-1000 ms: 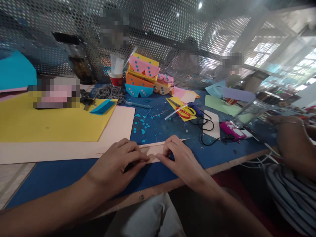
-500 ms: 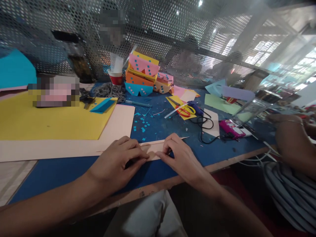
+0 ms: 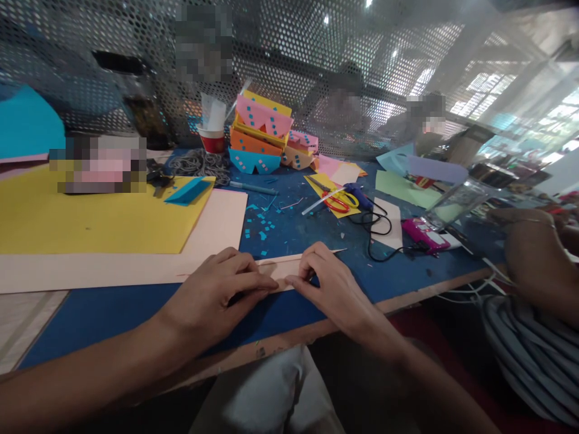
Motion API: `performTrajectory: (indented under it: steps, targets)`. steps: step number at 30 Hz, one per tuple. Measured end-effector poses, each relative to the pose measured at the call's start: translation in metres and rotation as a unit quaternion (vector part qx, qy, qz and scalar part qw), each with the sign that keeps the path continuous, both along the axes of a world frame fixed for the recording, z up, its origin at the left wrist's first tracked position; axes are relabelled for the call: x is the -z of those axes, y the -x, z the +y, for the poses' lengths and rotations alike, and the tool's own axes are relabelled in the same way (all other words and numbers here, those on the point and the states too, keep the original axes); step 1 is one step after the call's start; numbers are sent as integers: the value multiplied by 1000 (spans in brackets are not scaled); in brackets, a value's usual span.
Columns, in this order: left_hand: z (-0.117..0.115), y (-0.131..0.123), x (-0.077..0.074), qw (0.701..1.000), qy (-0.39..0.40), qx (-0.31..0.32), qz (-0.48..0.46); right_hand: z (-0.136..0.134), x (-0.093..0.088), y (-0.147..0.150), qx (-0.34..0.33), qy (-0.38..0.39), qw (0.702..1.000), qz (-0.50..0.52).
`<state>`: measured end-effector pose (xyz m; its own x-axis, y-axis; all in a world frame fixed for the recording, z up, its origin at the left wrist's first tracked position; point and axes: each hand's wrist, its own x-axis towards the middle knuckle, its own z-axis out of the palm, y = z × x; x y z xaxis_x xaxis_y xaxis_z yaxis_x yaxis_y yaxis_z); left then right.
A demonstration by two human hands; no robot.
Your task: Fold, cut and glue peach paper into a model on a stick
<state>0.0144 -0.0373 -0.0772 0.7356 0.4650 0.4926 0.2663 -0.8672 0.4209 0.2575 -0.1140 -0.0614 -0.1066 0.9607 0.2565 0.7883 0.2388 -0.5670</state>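
A narrow pale-pink paper strip (image 3: 277, 267) lies on the blue table (image 3: 113, 313) near its front edge. My left hand (image 3: 217, 298) pinches the strip from the left, fingers curled and pressed on it. From the right, my right hand (image 3: 332, 286) pinches the same strip, fingertips almost meeting those of the left hand. The strip's thin pointed end (image 3: 337, 251) sticks out to the right behind my right hand. Most of the strip is hidden under my fingers.
Large pale-pink (image 3: 217, 226) and yellow (image 3: 90, 220) sheets lie at left. Scissors (image 3: 337, 202), a glue gun with black cord (image 3: 362, 199), a pen (image 3: 253, 188) and stacked folded paper pieces (image 3: 262, 138) sit further back. Another person's arm (image 3: 538, 259) is at right. A perforated metal screen (image 3: 294, 54) stands behind.
Both hands stay on the strip, with only small finger shifts. The view has drifted slightly.
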Motion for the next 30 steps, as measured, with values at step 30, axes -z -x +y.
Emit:
performTrajectory:
  steps: [30]
  targets:
    - [-5, 7, -1, 968, -194, 43, 156, -8, -4, 28, 55, -12, 998, -39]
